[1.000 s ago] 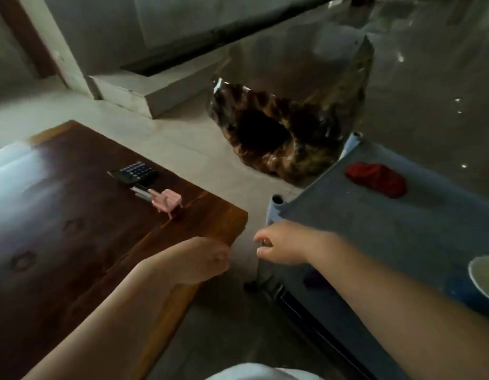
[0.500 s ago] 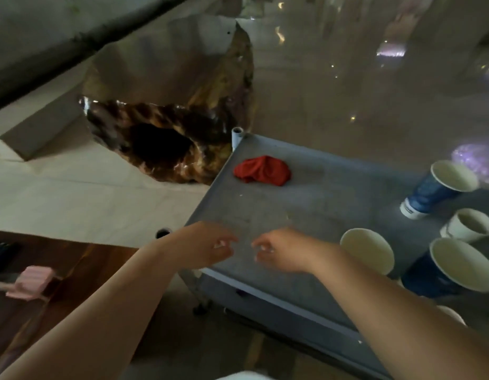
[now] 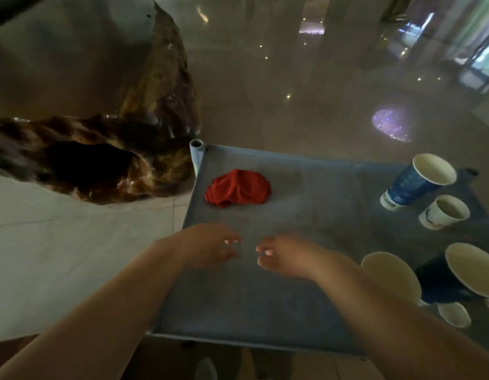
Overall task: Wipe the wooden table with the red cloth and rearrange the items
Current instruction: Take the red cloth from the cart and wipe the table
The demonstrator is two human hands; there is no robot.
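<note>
You are now facing the gray tabletop (image 3: 306, 297), with the wooden table turned out of view; only a brown sliver is showing at seven o'clock. A second ago that table with its calculator was filling the left side. The red cloth (image 3: 237, 189) is lying crumpled at eleven o'clock on the gray surface, untouched. Your left hand (image 3: 207, 249) and right hand (image 3: 288, 256) are reaching side by side toward it, fingers loosely curled and empty, closer to it than before. Paper cups (image 3: 418, 181) are standing at three o'clock. Wiping is likely waiting on the pickup.
</note>
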